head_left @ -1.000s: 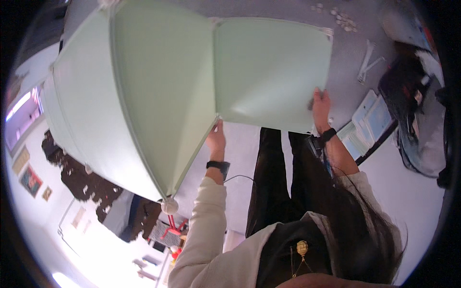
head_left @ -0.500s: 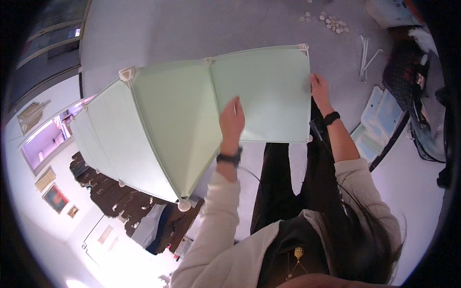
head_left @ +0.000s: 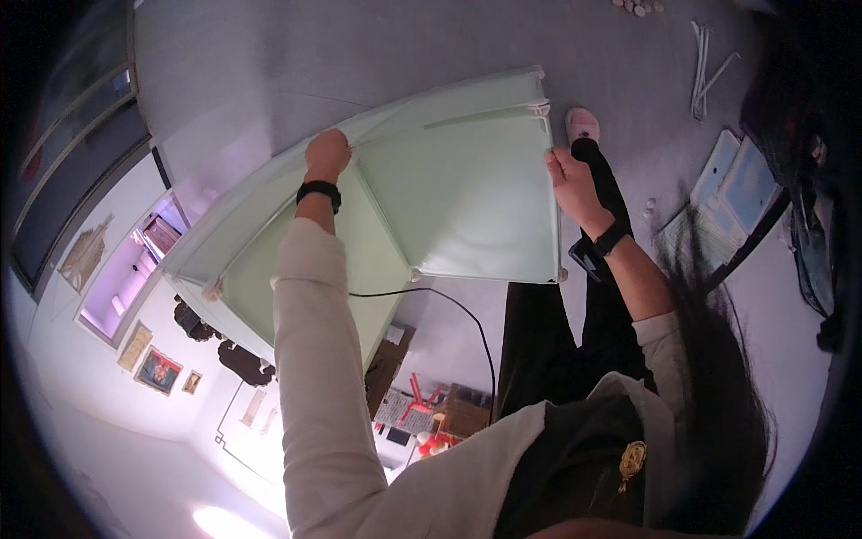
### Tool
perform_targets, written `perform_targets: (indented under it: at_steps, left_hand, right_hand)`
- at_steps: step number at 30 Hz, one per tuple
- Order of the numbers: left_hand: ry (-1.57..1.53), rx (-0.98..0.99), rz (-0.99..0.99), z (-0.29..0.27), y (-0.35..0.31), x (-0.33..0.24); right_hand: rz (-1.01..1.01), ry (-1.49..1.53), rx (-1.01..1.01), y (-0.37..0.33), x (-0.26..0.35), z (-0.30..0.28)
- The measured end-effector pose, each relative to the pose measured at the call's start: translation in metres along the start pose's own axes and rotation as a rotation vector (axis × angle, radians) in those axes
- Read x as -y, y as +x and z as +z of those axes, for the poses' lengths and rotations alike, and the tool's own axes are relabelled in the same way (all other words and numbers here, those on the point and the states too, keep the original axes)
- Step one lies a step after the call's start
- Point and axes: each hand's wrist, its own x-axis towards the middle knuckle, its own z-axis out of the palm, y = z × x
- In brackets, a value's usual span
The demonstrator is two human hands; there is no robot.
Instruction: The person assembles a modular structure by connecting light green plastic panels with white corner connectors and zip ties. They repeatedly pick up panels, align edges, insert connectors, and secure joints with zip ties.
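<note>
A large boxy frame of pale green panels [head_left: 467,193], joined by thin rods and white corner connectors [head_left: 538,109], stands tilted in front of my legs. My left hand [head_left: 328,153] is closed at its far long edge, near where two panels meet; the fingertips are hidden behind the fist. On the right side, my right hand [head_left: 572,184] pinches the outer edge of the end panel, a little below a corner connector. Another white connector [head_left: 213,289] shows at the lower left of the frame.
Loose white rods [head_left: 700,76] and small round white pieces [head_left: 639,7] lie on the grey floor. Flat pale panels [head_left: 732,184] are stacked at the right beside a dark bag [head_left: 813,242]. My slippered foot [head_left: 583,124] is by the frame's right edge. A black cable [head_left: 467,314] hangs near my left arm.
My left hand has moved from over the end panel to the far edge, further left. The frame has turned, so a strip of its far side now shows. My right hand stays on the right edge.
</note>
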Motion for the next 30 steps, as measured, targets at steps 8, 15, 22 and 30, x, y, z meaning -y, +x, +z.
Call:
perform_targets:
  at_steps: [8, 15, 22, 30]
  left_hand:
    - [0.112, -0.067, -0.017, 0.015, -0.012, -0.019]
    - [0.079, 0.21, 0.022, 0.004, 0.009, -0.007]
    - [-0.042, 0.12, -0.055, 0.018, 0.014, -0.009]
    - [-0.088, 0.011, -0.03, 0.021, 0.013, -0.015]
  right_hand:
    - [-0.051, -0.011, 0.073, 0.007, 0.0, -0.009]
    - [-0.084, -0.028, 0.095, 0.01, -0.001, -0.01]
    - [-0.006, -0.083, 0.076, 0.011, 0.008, -0.004]
    - [-0.076, -0.123, 0.062, 0.017, 0.012, -0.001]
